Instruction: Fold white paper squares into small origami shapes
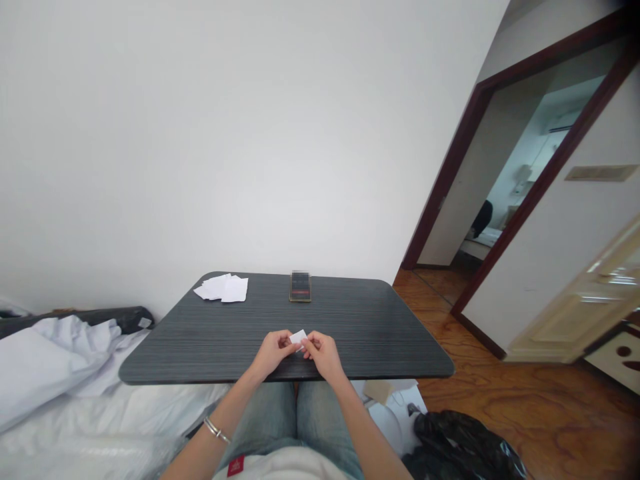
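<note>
A small white piece of paper [299,337] is pinched between my two hands, just above the front part of the dark table [350,320]. My left hand [273,351] grips its left side between thumb and fingers. On the other side, my right hand [323,351] holds the lower right edge the same way. Whether the paper is folded is too small to make out. Several white paper sheets [234,289] lie in a loose, overlapping pile at the table's back left. A phone [300,287] rests near the back edge, beyond my hands.
A white wall [300,133] stands right behind the table. White sheeting [55,353] lies to the left. Black plastic bags [460,443] and papers [393,417] sit on the wooden floor [500,400] at the right. A dark-framed doorway [473,120] is further right.
</note>
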{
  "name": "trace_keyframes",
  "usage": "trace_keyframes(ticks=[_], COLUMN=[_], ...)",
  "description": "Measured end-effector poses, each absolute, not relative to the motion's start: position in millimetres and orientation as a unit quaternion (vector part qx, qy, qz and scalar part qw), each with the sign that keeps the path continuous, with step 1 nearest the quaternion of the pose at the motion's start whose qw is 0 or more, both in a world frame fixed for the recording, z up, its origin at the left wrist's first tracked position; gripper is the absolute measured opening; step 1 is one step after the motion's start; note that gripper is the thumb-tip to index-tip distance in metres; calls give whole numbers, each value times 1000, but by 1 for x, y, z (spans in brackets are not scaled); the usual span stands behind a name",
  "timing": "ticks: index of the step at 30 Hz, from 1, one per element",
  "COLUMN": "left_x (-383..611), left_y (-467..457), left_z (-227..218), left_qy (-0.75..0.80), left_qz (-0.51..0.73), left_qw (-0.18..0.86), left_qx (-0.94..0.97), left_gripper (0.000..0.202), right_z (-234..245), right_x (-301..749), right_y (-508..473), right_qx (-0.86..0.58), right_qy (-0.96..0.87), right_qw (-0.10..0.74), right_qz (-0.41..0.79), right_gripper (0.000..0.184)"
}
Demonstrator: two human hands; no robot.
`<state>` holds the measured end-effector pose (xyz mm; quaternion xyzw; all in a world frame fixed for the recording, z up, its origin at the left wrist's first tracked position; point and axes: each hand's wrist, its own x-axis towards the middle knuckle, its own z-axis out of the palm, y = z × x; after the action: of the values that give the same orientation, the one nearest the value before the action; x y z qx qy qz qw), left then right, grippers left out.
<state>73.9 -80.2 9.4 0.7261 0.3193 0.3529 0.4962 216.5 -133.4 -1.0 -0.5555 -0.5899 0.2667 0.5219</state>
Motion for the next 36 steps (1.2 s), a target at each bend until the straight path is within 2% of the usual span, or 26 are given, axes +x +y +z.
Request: trace_keyframes(ticks=[20,27,36], left_x=[76,75,75], left_y=[-83,-85,-88], left_z=[10,11,15], left_qy=[316,318,328], left_qz=[326,299,287], left_qw=[472,433,429], left_qx=[756,788,791], left_gripper=[26,26,25], right_z=[4,6,6], right_x=[217,218,221], right_y=[-135,-135,-134], right_qx=[-551,-539,-504], right_qy=[-567,-592,-583], right_qw=[551,557,582], right_qz=[269,223,261], right_gripper=[24,19,17])
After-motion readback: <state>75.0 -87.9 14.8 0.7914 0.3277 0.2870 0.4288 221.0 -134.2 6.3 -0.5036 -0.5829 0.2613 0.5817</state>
